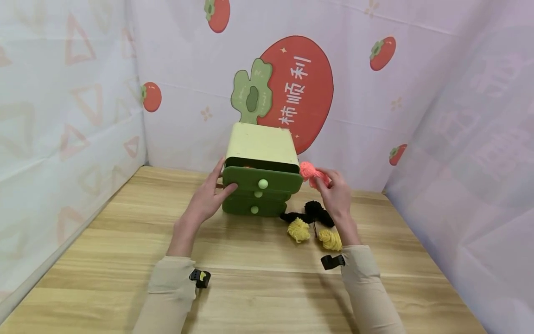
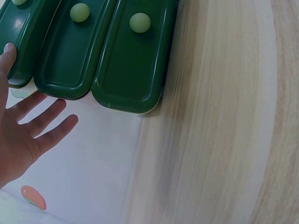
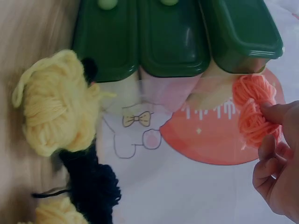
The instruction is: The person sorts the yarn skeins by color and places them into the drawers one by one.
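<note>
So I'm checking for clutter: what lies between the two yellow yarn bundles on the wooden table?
In the head view, bare wood and a thin black strand separate the left yellow yarn bundle from the right one; the black yarn sits just behind them.

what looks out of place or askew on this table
The top drawer of the small drawer unit stands pulled out past the two below. Loose yarn lies beside it: black yarn and two yellow bundles. Nothing looks spilled or damaged.
</note>
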